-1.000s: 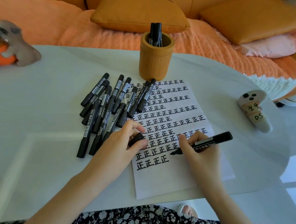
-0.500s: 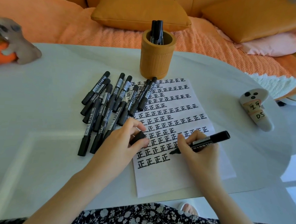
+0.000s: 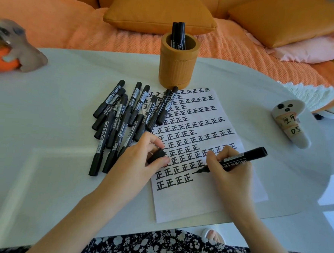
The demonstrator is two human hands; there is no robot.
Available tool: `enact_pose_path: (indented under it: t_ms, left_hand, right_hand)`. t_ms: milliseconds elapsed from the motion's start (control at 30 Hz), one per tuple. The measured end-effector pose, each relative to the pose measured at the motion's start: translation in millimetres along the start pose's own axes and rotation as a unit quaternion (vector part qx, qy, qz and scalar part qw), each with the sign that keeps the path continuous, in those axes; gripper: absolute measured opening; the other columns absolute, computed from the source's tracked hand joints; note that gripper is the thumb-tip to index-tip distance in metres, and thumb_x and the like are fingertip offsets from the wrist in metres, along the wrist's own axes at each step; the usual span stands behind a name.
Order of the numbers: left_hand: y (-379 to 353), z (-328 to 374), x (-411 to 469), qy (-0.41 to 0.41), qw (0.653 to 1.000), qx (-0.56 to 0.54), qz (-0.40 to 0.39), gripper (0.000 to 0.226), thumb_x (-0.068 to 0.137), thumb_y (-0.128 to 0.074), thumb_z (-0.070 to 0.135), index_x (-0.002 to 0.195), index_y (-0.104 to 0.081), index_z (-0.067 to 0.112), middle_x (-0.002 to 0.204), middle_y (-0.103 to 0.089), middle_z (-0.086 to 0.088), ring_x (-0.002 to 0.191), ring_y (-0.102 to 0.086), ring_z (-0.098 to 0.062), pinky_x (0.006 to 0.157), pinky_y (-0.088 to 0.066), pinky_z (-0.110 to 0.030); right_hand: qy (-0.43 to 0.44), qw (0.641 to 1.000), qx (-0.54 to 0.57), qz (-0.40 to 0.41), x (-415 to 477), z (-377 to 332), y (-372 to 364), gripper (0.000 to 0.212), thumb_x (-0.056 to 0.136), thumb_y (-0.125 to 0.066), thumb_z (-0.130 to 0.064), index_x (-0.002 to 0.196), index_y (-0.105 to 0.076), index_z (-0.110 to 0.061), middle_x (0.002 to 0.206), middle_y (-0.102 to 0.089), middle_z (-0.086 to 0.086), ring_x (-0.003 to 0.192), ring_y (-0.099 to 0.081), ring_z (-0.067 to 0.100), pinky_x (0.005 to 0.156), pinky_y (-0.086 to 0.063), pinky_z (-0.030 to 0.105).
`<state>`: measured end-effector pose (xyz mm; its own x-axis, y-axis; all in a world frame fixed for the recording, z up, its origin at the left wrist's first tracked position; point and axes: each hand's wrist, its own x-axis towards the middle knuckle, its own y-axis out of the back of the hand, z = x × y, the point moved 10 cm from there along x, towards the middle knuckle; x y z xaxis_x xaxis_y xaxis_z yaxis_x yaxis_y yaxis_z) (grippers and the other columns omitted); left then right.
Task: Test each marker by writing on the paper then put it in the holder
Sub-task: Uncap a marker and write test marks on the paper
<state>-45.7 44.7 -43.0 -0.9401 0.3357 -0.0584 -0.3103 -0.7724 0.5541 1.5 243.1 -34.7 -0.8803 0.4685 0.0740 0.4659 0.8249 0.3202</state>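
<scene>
A white paper [image 3: 201, 197] lies on the table, filled with rows of black marks. My right hand [image 3: 230, 170] grips an uncapped black marker [image 3: 244, 156], its tip touching the paper at a short fresh stroke. My left hand [image 3: 141, 159] rests on the paper's left edge, pinching the marker's black cap [image 3: 157, 155]. Several capped black markers [image 3: 124, 120] lie in a loose pile left of the paper. An orange-brown cylindrical holder [image 3: 178, 65] stands beyond the paper's top edge with a few markers [image 3: 178, 35] upright in it.
A white ghost-shaped object [image 3: 290, 123] with taped labels lies at the table's right. A grey and orange figurine [image 3: 13, 48] sits at the far left. An orange sofa with cushions [image 3: 158, 11] runs behind the white table [image 3: 43, 178].
The marker tip has moved down to the paper and drawn a short stroke right of the last row. The left hand and cap stay put.
</scene>
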Motion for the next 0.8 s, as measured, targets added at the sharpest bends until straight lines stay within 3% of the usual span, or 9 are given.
enact_pose_path:
  t_ms: [400, 733, 800]
  left_hand:
    - [0.1, 0.3, 0.0, -0.001, 1.0, 0.012, -0.001, 0.023, 0.084, -0.063, 0.034, 0.098, -0.046, 0.027, 0.092, -0.064, 0.02, 0.077, -0.056, 0.014, 0.065, -0.038, 0.0]
    - [-0.1, -1.3, 0.8, 0.0, 1.0, 0.02, -0.002, 0.022, 0.084, -0.062, 0.036, 0.098, -0.046, 0.029, 0.093, -0.064, 0.021, 0.08, -0.056, 0.014, 0.066, -0.039, 0.0]
    - [-0.2, -1.0, 0.7, -0.001, 1.0, 0.02, -0.002, 0.022, 0.084, -0.062, 0.036, 0.098, -0.046, 0.029, 0.093, -0.064, 0.021, 0.081, -0.057, 0.014, 0.067, -0.04, 0.0]
  right_hand:
    - [0.003, 1.0, -0.005, -0.018, -0.3, 1.1, -5.5, 0.037, 0.082, -0.066, -0.008, 0.058, -0.039, 0.0, 0.048, -0.035, 0.004, 0.045, -0.029, 0.008, 0.042, -0.022, 0.015]
    - [-0.003, 0.999, -0.009, -0.032, -0.4, 3.6, -7.4, 0.037, 0.077, -0.062, -0.002, 0.052, -0.037, -0.012, 0.049, -0.036, 0.002, 0.049, -0.032, 0.011, 0.045, -0.025, 0.016]
    - [-0.003, 0.999, -0.007, -0.032, -0.9, 3.3, -6.7, 0.036, 0.078, -0.062, -0.002, 0.052, -0.037, -0.011, 0.05, -0.036, 0.008, 0.05, -0.033, 0.013, 0.045, -0.025, 0.017]
